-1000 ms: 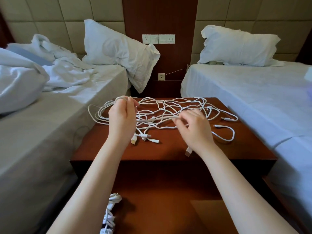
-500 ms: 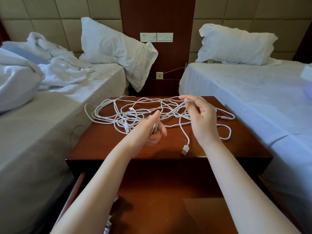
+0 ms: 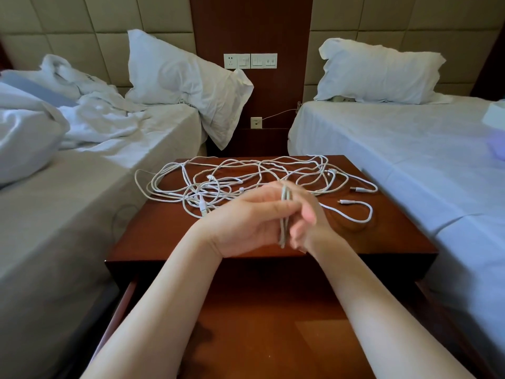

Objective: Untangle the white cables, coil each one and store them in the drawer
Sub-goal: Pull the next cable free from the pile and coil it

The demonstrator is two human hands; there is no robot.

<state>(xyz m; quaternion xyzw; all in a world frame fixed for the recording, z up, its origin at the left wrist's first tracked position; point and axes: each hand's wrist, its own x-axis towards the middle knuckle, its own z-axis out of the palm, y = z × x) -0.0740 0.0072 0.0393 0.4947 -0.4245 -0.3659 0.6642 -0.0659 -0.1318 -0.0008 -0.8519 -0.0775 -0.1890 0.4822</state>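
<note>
- The left hand (image 3: 246, 222) and right hand (image 3: 311, 224) are pressed close together above the front of the worktop (image 3: 164, 231), in front of the tangle
- A bundle of strands (image 3: 283, 214) runs upright between them; it crosses the left hand's fingers, which hold it, but motion blur hides whether it is looped round them or only pinched
- The right hand is mostly hidden behind the left; only curled fingertips and the wrist show just right of the strands, and I cannot tell whether it grips them
- The rest of the white cables (image 3: 246, 173) lie in a loose tangle across the back half of the worktop, one loop hanging over the left edge towards the left bed (image 3: 82, 201)
- A USB plug (image 3: 203, 208) lies at the tangle's near left; two smaller connector ends (image 3: 358, 189) lie at the right, too small to name
- The drawer (image 3: 273, 324) stands open below the worktop; both forearms cover much of its inside, and its front is cut off by the frame's bottom edge
- On the right bed (image 3: 410, 149) a pale box (image 3: 496, 113) is cut off at the frame's edge, with a blurred purple patch below it
- A switch and socket panel (image 3: 250, 61) sits on the wood panel between the headboards
</note>
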